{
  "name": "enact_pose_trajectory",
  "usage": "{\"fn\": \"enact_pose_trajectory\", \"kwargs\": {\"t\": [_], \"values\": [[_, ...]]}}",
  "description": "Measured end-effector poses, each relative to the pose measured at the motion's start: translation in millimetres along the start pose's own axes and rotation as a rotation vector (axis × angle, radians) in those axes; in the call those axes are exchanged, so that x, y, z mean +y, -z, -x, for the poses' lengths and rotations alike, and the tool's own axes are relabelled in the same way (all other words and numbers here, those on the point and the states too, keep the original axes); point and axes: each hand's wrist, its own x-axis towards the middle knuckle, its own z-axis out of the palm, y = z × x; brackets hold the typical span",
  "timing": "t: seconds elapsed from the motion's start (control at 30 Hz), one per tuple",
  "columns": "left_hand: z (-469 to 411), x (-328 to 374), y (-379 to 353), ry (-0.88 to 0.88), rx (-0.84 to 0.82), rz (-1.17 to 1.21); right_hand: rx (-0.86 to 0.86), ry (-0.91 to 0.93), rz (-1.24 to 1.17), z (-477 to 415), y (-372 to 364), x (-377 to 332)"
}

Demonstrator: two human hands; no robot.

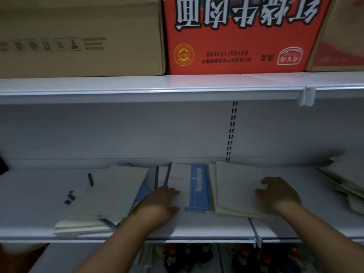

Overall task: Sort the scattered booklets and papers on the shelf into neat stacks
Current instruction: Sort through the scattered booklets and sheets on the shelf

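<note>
On the white shelf [206, 227] lie several piles of papers. A pale stack [106, 196] sits at the left over blue sheets. In the middle lies a white booklet with a blue band [199, 186]. My left hand [163, 201] grips that booklet's near left edge, thumb below and fingers on top. Right of it is a cream paper stack [234, 186]. My right hand [279, 194] rests on this stack with the fingers loosely bent. More cream papers [348, 182] lie fanned out at the far right.
The upper shelf [157, 89] hangs just above, carrying a brown carton [78, 36] and a red carton [242, 34]. Small dark clips [70, 198] lie on the shelf at the left. Bottles [187, 257] stand on the level below.
</note>
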Motion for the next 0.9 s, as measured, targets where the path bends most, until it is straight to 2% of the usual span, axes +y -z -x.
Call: {"fn": "enact_pose_trajectory", "kwargs": {"t": [0.1,0.2,0.27,0.33,0.43,0.53,0.63,0.77,0.83,0.9], "values": [[19,-41,29,0.099,0.175,0.142,0.01,0.173,-0.13,10,-11,-51],[45,-94,44,0.248,0.336,0.185,-0.157,0.332,-0.319,35,-35,-119],[65,-123,45,0.362,0.345,0.125,-0.38,0.326,-0.481,55,-60,-162],[81,-131,43,0.351,0.273,0.099,-0.578,0.236,-0.57,72,-88,-196],[95,-129,36,0.308,0.308,0.104,-0.683,0.17,-0.574,89,-118,-228],[104,-127,36,0.299,0.349,0.203,-0.693,0.113,-0.66,92,-129,-240],[107,-132,42,0.309,0.356,0.267,-0.693,0.159,-0.684,87,-115,-240],[90,-136,45,0.318,0.407,0.246,-0.484,0.283,-0.752,68,-76,-216],[72,-131,43,0.265,0.362,0.213,-0.405,0.254,-0.799,61,-65,-192],[51,-123,41,0.239,0.19,0.152,-0.373,0.199,-0.86,60,-59,-170]]}}
